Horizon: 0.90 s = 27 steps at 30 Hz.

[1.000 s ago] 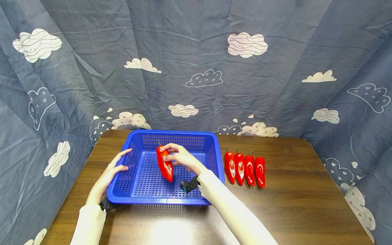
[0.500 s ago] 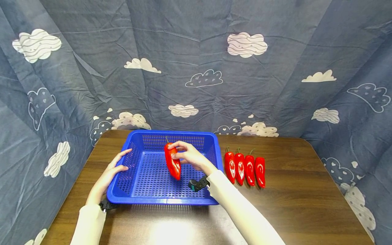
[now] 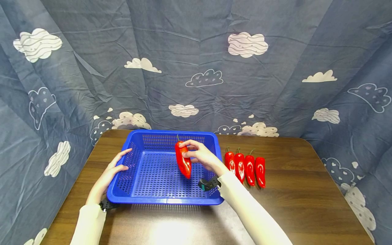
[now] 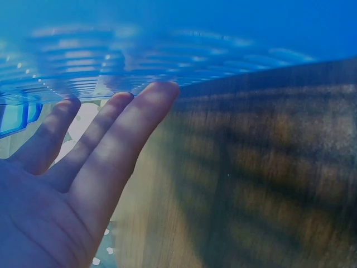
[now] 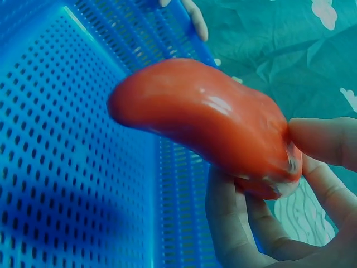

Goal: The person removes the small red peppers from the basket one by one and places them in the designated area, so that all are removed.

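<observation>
In the head view my right hand (image 3: 200, 154) pinches a glossy red pepper (image 3: 183, 161) by its stem half, over the right part of a blue plastic basket (image 3: 166, 200). The pepper's green stem points away from me and its tip toward me. Up close in the right wrist view, thumb and fingers hold the pepper (image 5: 195, 114) near its broad end. My left hand (image 3: 107, 177) grips the basket's left side, with two digits over the rim. From the left wrist, three fingers (image 4: 120, 142) lie against the outside of the perforated wall.
Right of the basket, several red peppers (image 3: 250, 170) lie side by side on the brown wooden table (image 3: 288, 190); my right sleeve (image 3: 248, 204) partly covers the nearest ones. A dark cloud-print curtain (image 3: 208, 98) hangs behind the table and at its sides.
My right hand has carried the pepper to the right across the basket, its sleeve now overlapping the leftmost peppers on the table. The left hand and basket have stayed put.
</observation>
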Each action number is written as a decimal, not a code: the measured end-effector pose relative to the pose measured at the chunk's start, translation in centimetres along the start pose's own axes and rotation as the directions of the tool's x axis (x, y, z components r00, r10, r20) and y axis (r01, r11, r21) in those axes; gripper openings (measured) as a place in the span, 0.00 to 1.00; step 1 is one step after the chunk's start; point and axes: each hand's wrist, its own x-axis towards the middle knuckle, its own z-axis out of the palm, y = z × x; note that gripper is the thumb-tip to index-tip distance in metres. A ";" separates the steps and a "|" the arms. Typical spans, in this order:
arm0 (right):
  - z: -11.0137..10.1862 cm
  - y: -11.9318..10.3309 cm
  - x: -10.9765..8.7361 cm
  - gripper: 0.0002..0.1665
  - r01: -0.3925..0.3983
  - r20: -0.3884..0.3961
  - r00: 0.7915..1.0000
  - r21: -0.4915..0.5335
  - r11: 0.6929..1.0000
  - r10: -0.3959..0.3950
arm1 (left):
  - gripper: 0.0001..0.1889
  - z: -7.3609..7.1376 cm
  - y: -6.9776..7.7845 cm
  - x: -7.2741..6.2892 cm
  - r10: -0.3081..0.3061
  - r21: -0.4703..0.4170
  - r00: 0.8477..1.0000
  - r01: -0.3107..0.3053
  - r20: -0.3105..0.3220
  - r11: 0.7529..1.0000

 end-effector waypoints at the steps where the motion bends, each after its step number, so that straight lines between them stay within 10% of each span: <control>1: -0.2 0.0 -0.1 0.23 0.002 0.000 1.000 0.002 1.000 -0.002 | 0.33 0.0 0.0 0.0 0.001 0.001 1.000 -0.001 0.002 1.000; 27: -3.9 -0.2 -2.9 0.23 0.021 -0.045 0.999 -0.022 1.000 -0.022 | 0.33 -0.1 0.0 0.0 -0.024 0.013 1.000 0.024 -0.005 1.000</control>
